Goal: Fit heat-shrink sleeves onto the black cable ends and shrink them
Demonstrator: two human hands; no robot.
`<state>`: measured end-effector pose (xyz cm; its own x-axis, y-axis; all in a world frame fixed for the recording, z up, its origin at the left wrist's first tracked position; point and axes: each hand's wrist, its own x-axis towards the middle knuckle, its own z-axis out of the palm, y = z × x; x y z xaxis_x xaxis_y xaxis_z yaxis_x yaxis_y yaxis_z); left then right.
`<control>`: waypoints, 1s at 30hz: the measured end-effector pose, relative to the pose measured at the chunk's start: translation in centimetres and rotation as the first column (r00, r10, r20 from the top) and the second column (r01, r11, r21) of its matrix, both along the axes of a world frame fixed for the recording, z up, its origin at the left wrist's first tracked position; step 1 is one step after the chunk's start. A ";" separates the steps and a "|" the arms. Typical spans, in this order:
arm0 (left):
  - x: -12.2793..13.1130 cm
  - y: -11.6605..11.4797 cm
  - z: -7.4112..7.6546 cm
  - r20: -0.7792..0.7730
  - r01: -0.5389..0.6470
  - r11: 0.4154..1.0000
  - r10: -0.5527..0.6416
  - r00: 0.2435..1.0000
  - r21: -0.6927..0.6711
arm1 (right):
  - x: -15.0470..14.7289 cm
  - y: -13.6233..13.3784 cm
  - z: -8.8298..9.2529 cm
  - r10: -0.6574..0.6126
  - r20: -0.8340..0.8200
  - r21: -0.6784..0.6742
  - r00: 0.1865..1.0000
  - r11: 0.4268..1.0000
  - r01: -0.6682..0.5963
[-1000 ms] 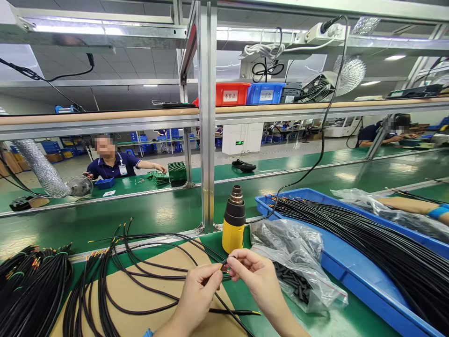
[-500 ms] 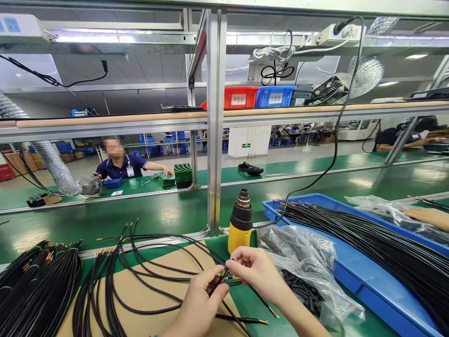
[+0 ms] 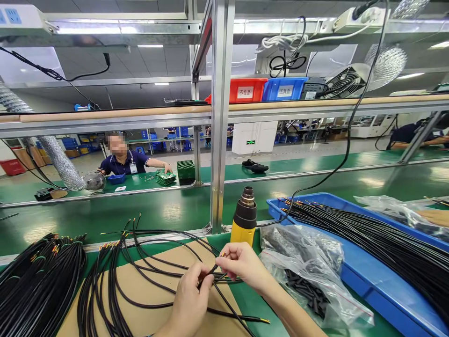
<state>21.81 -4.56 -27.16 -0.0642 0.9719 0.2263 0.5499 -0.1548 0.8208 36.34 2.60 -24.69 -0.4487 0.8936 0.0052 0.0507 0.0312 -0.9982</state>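
Both my hands are raised over the cardboard [image 3: 163,291] at the front of the bench. My left hand [image 3: 191,295] is closed around a black cable [image 3: 213,269], with thumb and forefinger near its end. My right hand [image 3: 242,263] pinches the tip of that cable, where orange wire ends show by the fingers. Any small piece between the right fingertips is hidden. More black cables [image 3: 112,281] curve across the cardboard, their coloured wire ends fanned at the back left. Just behind my right hand stands a yellow and black heat gun [image 3: 244,217], nozzle up.
An open plastic bag [image 3: 305,248] holds short black tubes [image 3: 308,292]. Right of it, a long blue tray [image 3: 354,267] carries many cables. Tied cable bundles [image 3: 38,285] lie left. A metal post [image 3: 218,140] rises ahead. A co-worker [image 3: 124,161] sits across; another person's hand [image 3: 435,216] is far right.
My hands have shifted slightly left, and the cable end now points up towards my right fingertips. The whole view has turned a little left.
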 end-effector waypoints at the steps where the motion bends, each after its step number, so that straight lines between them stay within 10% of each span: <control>1: -0.1 0.1 0.1 -0.010 -0.006 1.000 0.006 1.000 0.003 | -0.2 0.0 0.0 0.011 -0.016 -0.006 1.000 1.000 -0.012; 30: -1.5 1.0 0.8 0.117 0.115 0.993 -0.110 0.987 -0.038 | -1.4 -0.6 0.6 0.066 -0.158 -0.058 0.985 0.995 -0.076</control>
<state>20.29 -3.61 -26.32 0.0234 0.9834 0.1800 0.4331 -0.1722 0.8847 34.91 1.97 -24.08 -0.5092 0.8603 0.0241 -0.1055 -0.0346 -0.9938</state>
